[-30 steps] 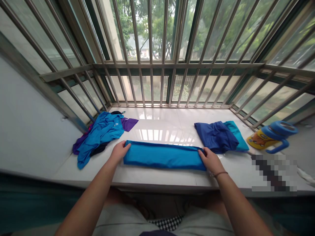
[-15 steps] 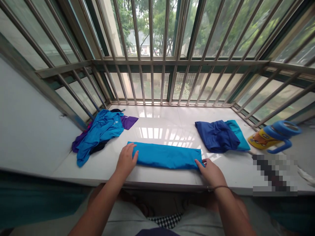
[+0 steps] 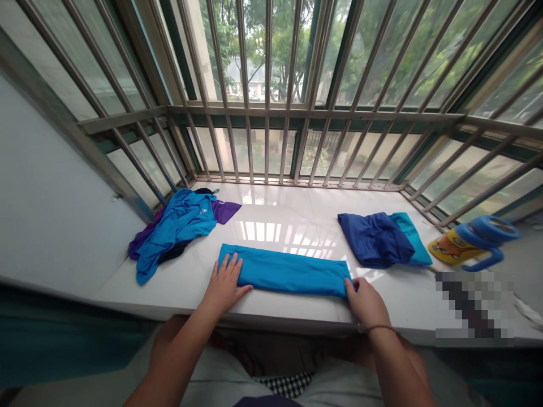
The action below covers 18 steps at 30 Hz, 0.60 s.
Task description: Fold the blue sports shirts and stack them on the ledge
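Observation:
A bright blue garment [image 3: 288,272], folded into a long flat strip, lies on the white ledge in front of me. Across its left end my left hand [image 3: 227,282] rests flat, fingers spread and thumb out to the side. At the opposite end my right hand [image 3: 365,297] pinches the lower right corner between thumb and fingers; the fingertips are partly hidden. What kind of garment it is does not show.
Rumpled blue and purple clothes [image 3: 182,223] are heaped at the left. To the right lie a folded navy garment [image 3: 375,240], a teal cloth [image 3: 418,246] and a yellow-blue bottle [image 3: 460,246]. Metal bars [image 3: 268,147] line the window behind the white ledge [image 3: 288,198].
My left hand has gone from gripping the strip's left end to lying flat on it with fingers spread. My right hand stays at the right end. The view has shifted slightly.

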Motion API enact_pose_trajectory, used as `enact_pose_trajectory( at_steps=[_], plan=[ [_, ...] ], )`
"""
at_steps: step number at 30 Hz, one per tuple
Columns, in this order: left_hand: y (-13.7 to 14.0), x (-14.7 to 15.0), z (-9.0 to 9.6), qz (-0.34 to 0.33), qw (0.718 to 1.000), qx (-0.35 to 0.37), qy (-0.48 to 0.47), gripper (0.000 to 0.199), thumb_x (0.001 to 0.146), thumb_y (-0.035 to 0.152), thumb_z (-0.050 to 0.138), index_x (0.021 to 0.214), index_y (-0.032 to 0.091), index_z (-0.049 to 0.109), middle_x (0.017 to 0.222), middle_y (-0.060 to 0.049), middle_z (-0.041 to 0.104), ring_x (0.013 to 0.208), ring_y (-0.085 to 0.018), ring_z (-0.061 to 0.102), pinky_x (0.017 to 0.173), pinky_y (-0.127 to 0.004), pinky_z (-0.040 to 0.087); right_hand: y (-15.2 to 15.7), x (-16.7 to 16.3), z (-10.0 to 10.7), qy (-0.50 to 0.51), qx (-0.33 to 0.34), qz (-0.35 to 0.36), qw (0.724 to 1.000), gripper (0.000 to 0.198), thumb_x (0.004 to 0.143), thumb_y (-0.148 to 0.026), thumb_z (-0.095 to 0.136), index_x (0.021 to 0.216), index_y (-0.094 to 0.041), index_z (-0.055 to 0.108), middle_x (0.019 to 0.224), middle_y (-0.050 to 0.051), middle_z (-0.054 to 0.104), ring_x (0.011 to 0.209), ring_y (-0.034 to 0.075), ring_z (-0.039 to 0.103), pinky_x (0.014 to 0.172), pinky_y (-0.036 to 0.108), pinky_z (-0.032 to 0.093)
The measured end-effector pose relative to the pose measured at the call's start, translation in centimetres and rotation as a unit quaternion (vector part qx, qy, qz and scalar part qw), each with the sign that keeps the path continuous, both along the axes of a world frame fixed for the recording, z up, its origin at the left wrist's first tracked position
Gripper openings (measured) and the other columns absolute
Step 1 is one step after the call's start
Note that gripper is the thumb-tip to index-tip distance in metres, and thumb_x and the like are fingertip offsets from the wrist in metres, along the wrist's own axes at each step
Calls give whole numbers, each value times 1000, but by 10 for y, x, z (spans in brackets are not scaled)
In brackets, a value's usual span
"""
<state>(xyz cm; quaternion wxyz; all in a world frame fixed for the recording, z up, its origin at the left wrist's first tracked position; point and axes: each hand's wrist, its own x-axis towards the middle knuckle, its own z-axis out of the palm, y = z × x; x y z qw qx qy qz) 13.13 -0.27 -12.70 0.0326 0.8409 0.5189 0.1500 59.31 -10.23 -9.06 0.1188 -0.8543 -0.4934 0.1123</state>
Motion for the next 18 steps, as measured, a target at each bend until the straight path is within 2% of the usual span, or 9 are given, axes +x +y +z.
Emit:
enact_pose_trajectory(
  at_steps=[4, 6, 9, 12, 15, 18],
  plan=[
    [-12, 29, 9, -72, 997, 24, -19, 65, 106, 53, 60, 164, 24, 51, 173, -16, 44, 162, -39, 37, 134, -66, 22, 5, -11, 2, -92, 133, 65, 985, 44, 108, -46, 45, 124, -12, 67, 121, 24, 71, 112, 37, 68, 99, 47, 52],
    [-9, 41, 9, -67, 997, 16, -28, 58, 110, 48, 53, 163, 24, 53, 172, -15, 46, 161, -37, 40, 133, -64, 27, 14, -19, 2, -107, 152, 96, 978, 43, 109, -45, 45, 128, -12, 66, 126, 24, 69, 118, 37, 65, 105, 48, 50],
    [15, 44, 12, 3, 1000, -13, -26, 53, 110, 40, 49, 160, 23, 56, 171, -16, 48, 160, -39, 41, 131, -64, 31, 34, -28, 4, -107, 121, 106, 981, 44, 109, -43, 49, 136, -11, 63, 135, 25, 68, 126, 37, 63, 109, 48, 49],
    [55, 27, 23, 54, 996, -67, -13, 52, 103, 35, 58, 153, 20, 62, 167, -20, 52, 157, -43, 43, 128, -65, 33, 56, -23, 10, -86, 61, 140, 985, 47, 105, -37, 58, 143, -10, 62, 147, 25, 63, 135, 37, 61, 113, 47, 48],
    [92, 1, 42, 27, 988, -151, -19, 47, 91, 37, 75, 135, 22, 73, 145, -19, 70, 140, -41, 61, 118, -53, 45, 73, -7, 22, -46, 4, 214, 976, 42, 98, -36, 71, 134, -15, 70, 139, 20, 70, 129, 33, 66, 110, 40, 49],
    [116, -18, 60, 2, 979, -204, -24, 34, 76, 37, 87, 107, 26, 79, 111, -11, 81, 109, -36, 74, 97, -41, 55, 83, 8, 38, -3, -53, 255, 965, 34, 93, -33, 78, 125, -20, 75, 120, 14, 78, 112, 30, 73, 98, 34, 52]
  ],
)
